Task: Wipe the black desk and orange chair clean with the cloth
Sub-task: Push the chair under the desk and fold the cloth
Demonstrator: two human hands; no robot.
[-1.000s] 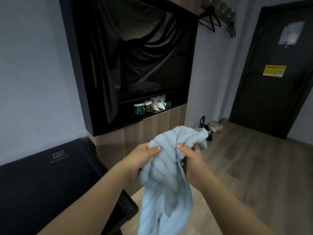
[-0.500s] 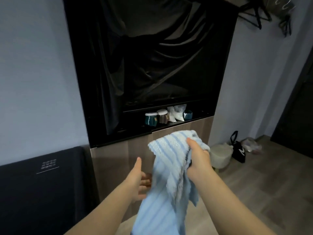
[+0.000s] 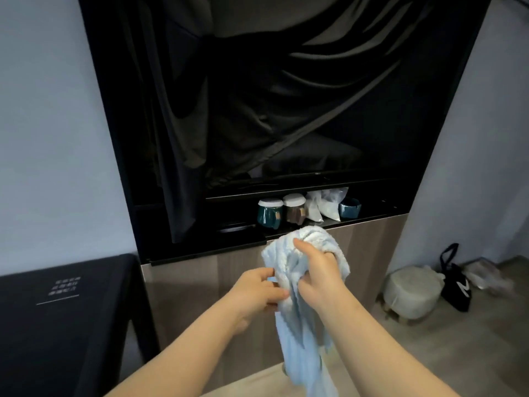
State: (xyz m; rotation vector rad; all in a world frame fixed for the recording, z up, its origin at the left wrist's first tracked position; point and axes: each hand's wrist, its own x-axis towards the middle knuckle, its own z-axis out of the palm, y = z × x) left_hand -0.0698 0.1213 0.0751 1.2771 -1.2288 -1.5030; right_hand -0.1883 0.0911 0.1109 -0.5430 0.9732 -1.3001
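Cloth [image 3: 297, 308] hangs bunched, apparently pinched between both hands' fingers [image 3: 274, 293].

Pale blue striped cloth [image 3: 300, 316] bunched, hanging mid-air; black desk [image 3: 68, 325] lower left, white print.

Both hands, left hand [image 3: 257, 290] and right hand [image 3: 317, 270], grip the light-blue cloth [image 3: 300, 333] beside the black desk [image 3: 65, 310].

Dark drape [image 3: 257, 96] hangs in black alcove [image 3: 114, 138]. Shelf below: two lidded jars [image 3: 270, 213], white bags [image 3: 323, 206], teal cup [image 3: 349, 208]. Wood cabinet [image 3: 369, 245] underneath. On floor at right: round stool [image 3: 412, 290], black bag [image 3: 455, 282].
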